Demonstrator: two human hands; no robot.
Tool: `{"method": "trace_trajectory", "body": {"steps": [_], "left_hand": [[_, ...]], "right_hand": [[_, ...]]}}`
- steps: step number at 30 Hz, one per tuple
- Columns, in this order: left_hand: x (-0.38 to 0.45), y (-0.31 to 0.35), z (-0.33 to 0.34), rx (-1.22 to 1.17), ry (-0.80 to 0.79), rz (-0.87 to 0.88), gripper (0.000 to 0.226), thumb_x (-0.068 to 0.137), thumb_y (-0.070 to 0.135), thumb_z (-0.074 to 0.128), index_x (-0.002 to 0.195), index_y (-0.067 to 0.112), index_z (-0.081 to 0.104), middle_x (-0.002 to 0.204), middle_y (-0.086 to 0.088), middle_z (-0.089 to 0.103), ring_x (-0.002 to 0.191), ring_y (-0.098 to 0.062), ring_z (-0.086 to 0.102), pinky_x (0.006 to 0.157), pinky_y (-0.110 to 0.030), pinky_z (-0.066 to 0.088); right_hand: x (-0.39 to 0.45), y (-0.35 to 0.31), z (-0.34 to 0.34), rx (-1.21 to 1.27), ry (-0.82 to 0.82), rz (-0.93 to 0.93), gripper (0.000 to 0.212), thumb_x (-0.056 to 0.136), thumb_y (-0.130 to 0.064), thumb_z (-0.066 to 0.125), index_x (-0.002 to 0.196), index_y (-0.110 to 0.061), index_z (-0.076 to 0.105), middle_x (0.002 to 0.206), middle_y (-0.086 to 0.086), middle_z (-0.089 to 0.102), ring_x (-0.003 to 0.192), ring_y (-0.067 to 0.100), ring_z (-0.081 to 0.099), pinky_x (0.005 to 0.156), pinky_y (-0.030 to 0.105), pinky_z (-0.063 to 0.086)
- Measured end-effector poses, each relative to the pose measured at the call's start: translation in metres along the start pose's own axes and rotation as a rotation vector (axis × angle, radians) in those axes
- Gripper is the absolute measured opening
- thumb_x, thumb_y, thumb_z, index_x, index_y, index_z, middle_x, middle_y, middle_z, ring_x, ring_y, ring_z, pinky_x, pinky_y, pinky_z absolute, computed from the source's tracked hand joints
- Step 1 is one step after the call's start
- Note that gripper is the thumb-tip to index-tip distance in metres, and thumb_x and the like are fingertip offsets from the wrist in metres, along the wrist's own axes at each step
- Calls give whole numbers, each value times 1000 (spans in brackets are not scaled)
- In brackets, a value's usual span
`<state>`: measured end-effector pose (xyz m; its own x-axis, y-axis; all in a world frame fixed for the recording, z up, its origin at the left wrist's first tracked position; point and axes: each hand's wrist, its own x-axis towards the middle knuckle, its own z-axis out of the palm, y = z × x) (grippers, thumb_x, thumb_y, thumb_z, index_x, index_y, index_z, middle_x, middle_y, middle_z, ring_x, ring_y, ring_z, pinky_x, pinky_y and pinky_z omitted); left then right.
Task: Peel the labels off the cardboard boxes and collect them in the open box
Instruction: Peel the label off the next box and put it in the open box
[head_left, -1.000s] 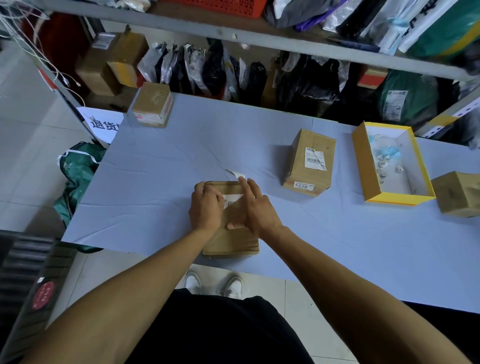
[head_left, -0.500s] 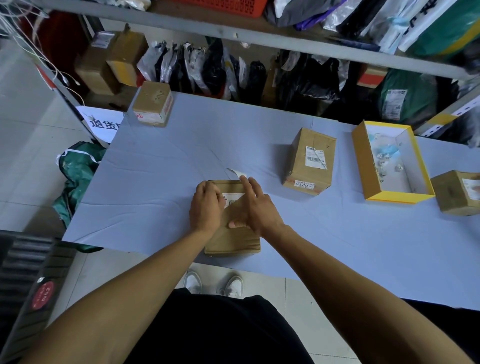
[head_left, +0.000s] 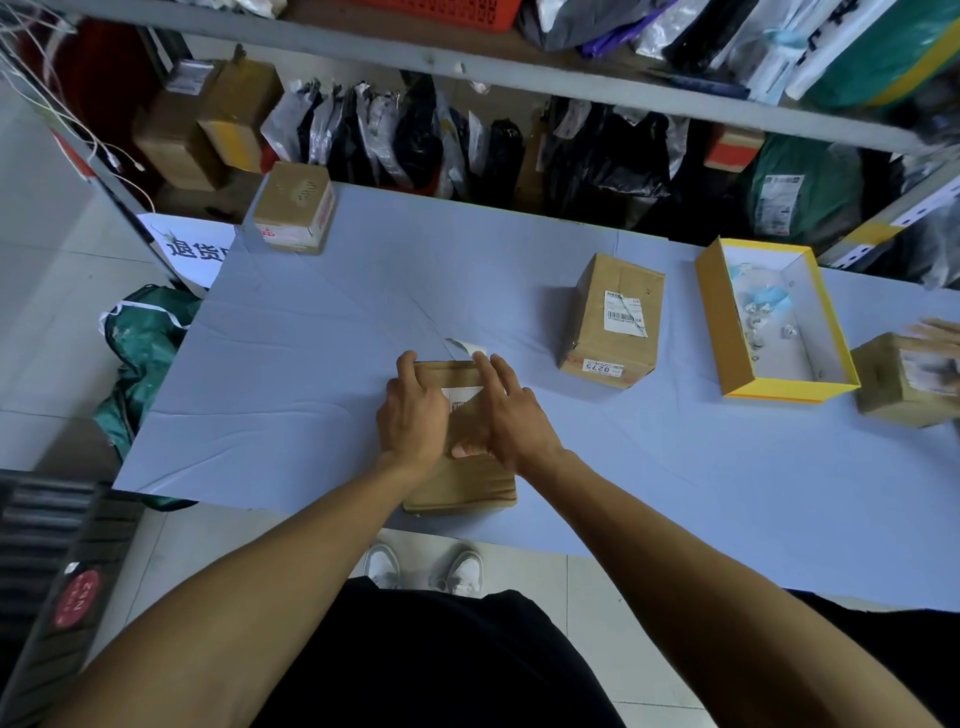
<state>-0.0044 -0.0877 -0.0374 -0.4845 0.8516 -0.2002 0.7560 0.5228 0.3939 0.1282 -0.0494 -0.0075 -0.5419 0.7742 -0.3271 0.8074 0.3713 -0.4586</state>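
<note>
While my left hand (head_left: 413, 415) grips the cardboard box (head_left: 460, 478) and my right hand (head_left: 511, 415) presses flat, fingers straight, the label (head_left: 464, 399) may rip if I pull fast.

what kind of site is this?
Likely a parcel depot or returns room. Shelving behind the table is packed with plastic mailer bags, labelled cardboard boxes sit on it, and a yellow open box holds peeled scraps.
</note>
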Motion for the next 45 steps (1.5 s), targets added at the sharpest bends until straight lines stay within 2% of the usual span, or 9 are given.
{"method": "trace_trajectory", "body": {"steps": [4, 8, 12, 16, 21, 33, 37, 40, 45], "left_hand": [[-3, 1, -3, -3, 18, 42, 46, 92, 10, 54, 132, -6, 37, 150, -11, 26, 122, -37, 41, 82, -48, 47], [-3, -1, -1, -176, 17, 21, 40, 95, 7, 43, 132, -6, 37, 146, -17, 31, 119, -39, 41, 90, -52, 46], [-2, -4, 2, -135, 40, 84, 33, 91, 1, 49, 120, -13, 42, 148, -19, 25, 117, -41, 40, 86, -54, 48], [-1, -8, 5, -204, 52, 65, 24, 92, 1, 44, 116, -5, 43, 148, -12, 23, 115, -37, 39, 84, -42, 43], [-1, -11, 7, -157, 70, 134, 22, 89, -2, 47, 109, -10, 46, 145, -21, 26, 113, -42, 41, 84, -54, 48], [4, -23, 11, -171, 126, 250, 9, 87, 4, 50, 93, -3, 49, 140, -23, 34, 114, -47, 44, 79, -55, 52], [4, -29, 9, -249, 145, 282, 6, 87, 2, 52, 92, -1, 50, 136, -24, 37, 115, -45, 45, 85, -54, 50], [4, -37, 7, -369, 148, 342, 16, 82, -1, 61, 93, 1, 49, 130, -23, 38, 117, -42, 46, 90, -52, 48], [5, -34, 5, -467, 118, 281, 11, 82, 3, 65, 88, 6, 56, 134, -17, 35, 120, -37, 43, 96, -45, 45]], "right_hand": [[0, 0, 0, 0, 3, 4, 130, 59, -53, 85, 155, -24, 1, 162, 3, 4, 125, 47, 42, 102, 51, 40], [0, -1, 0, 4, 3, 10, 130, 59, -51, 86, 155, -24, 2, 162, 3, 4, 125, 48, 42, 102, 51, 40], [1, 0, 1, 4, 3, 10, 131, 58, -52, 86, 155, -24, 2, 162, 3, 4, 126, 47, 42, 103, 51, 40], [4, 1, 4, -16, 8, 13, 133, 57, -55, 86, 154, -24, 1, 162, 3, 5, 125, 46, 43, 102, 51, 41], [5, 2, 5, -11, 14, 21, 132, 57, -54, 86, 154, -24, 2, 162, 1, 5, 125, 46, 44, 101, 51, 42], [4, 2, 4, 9, 7, 21, 133, 56, -50, 88, 155, -24, 3, 162, 1, 4, 126, 45, 43, 103, 50, 40], [6, 2, 5, 5, 4, 21, 134, 54, -53, 87, 154, -24, 3, 162, 1, 4, 126, 45, 43, 103, 49, 41], [5, 2, 7, 9, 13, 29, 134, 53, -54, 87, 154, -26, 3, 162, 0, 4, 127, 44, 43, 103, 50, 42], [5, 2, 7, -13, 4, 35, 134, 55, -54, 86, 154, -26, 1, 163, 0, 3, 127, 44, 43, 104, 50, 41]]}}
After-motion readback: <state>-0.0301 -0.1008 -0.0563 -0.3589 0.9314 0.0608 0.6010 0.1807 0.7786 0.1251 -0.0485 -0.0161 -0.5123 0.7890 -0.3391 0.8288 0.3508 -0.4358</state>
